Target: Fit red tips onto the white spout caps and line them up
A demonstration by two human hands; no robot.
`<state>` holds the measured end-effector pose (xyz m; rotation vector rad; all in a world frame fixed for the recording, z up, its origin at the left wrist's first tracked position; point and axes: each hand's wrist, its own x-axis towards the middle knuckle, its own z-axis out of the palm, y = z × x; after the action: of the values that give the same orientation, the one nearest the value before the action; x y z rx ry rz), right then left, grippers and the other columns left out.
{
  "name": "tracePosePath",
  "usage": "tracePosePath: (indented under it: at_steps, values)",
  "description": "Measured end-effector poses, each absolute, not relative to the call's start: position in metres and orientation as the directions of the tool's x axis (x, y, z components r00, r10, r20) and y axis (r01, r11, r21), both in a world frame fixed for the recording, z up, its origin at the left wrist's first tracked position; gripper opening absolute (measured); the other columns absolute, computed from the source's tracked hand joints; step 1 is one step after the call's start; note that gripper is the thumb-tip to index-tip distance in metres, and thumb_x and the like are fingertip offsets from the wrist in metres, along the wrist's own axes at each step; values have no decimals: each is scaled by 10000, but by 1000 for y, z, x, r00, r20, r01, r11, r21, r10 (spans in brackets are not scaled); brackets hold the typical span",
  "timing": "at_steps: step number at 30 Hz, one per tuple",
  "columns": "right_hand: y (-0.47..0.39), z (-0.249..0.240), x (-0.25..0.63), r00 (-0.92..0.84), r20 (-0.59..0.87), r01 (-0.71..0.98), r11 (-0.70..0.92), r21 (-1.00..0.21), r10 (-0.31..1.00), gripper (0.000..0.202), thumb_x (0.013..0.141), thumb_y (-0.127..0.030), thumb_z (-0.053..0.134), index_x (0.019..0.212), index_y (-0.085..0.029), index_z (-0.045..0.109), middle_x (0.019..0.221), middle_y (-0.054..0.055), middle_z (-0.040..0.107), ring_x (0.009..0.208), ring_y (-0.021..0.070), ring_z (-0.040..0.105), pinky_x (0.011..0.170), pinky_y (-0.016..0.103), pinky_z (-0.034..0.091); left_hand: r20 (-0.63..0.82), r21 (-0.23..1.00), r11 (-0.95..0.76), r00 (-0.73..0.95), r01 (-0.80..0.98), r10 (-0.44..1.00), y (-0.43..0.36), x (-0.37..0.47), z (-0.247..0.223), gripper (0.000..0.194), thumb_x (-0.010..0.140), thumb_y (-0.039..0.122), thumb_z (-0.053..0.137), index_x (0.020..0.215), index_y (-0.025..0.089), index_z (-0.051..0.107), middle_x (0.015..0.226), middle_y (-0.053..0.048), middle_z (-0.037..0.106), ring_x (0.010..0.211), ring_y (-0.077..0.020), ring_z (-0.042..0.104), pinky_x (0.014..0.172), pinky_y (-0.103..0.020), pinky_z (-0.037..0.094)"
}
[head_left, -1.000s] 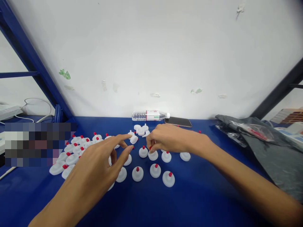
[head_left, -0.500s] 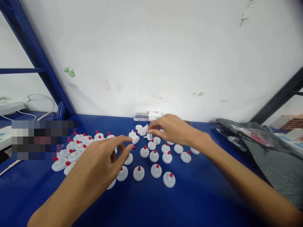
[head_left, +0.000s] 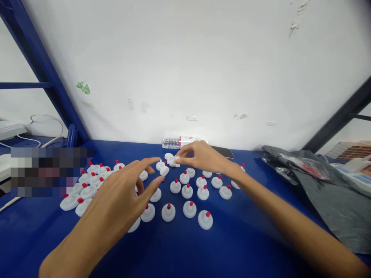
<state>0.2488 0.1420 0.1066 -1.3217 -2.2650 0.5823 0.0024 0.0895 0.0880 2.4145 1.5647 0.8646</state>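
Many small white round caps with red tips point(head_left: 189, 209) stand in rows on the blue table point(head_left: 232, 239). A few white caps without red tips point(head_left: 162, 166) lie further back. My right hand point(head_left: 203, 157) reaches over the rows and pinches one plain white cap point(head_left: 175, 159) between thumb and forefinger near the back cluster. My left hand point(head_left: 121, 197) hovers above the left rows with fingers spread, holding nothing, its forefinger close to the plain caps.
A clear water bottle point(head_left: 176, 143) lies on its side against the white wall, with a dark phone point(head_left: 223, 151) beside it. A grey plastic bag point(head_left: 324, 181) covers the right of the table. Another batch of red-tipped caps point(head_left: 87, 185) lies at left. Blue frame posts rise at both sides.
My right hand left the middle rows, moved back toward the plain caps and closed its fingertips on one. My left hand stayed spread, shifting slightly.
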Motion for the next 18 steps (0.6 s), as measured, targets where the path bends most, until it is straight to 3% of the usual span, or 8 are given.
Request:
tracePosePath:
  at_steps: [2,4,7,10,14,18]
  values:
    - [133,117,243,-523,135,482,422,-768,842,259,904,-400,720,1043,-191,784,1012,66,792,914,180,715,776,290,528,431,420,-467,281,778,857,90,3,87,566,912,573,609,1418,322,569,996,-7,752,612,-178,675,629,-321,507]
    - [126,123,236,-602,105,319,359,-877,791,270,872,-417,760,1051,-217,783,1054,52,784,957,177,705,778,278,526,451,432,-495,295,754,843,90,4,86,559,892,568,643,1389,317,598,1012,-9,754,608,-170,678,642,-318,528]
    - [121,124,227,-632,80,233,288,-929,771,337,863,-444,777,1127,-234,757,983,30,785,892,161,697,751,273,510,503,437,-529,290,727,814,90,4,87,430,910,542,627,1281,330,671,909,24,760,524,-141,639,627,-302,526]
    - [122,118,223,-577,130,246,324,-914,806,366,985,-494,620,1231,-233,693,949,37,787,894,164,700,771,286,499,550,443,-499,215,745,807,89,3,90,381,896,538,652,1217,335,688,805,51,745,455,-125,597,569,-279,492]
    - [127,102,217,-503,278,442,520,-731,819,332,1090,-343,422,1095,-188,716,1007,59,779,929,161,699,799,285,475,534,499,-409,101,764,840,87,2,93,315,858,490,706,1122,320,684,772,62,734,520,-143,662,539,-252,468]
    - [127,83,205,-622,261,678,674,-292,738,264,1041,-240,513,999,-158,760,911,79,767,846,198,659,746,317,420,559,472,-408,93,782,824,85,2,94,305,859,467,714,1123,319,676,734,73,692,504,-127,639,557,-258,459]
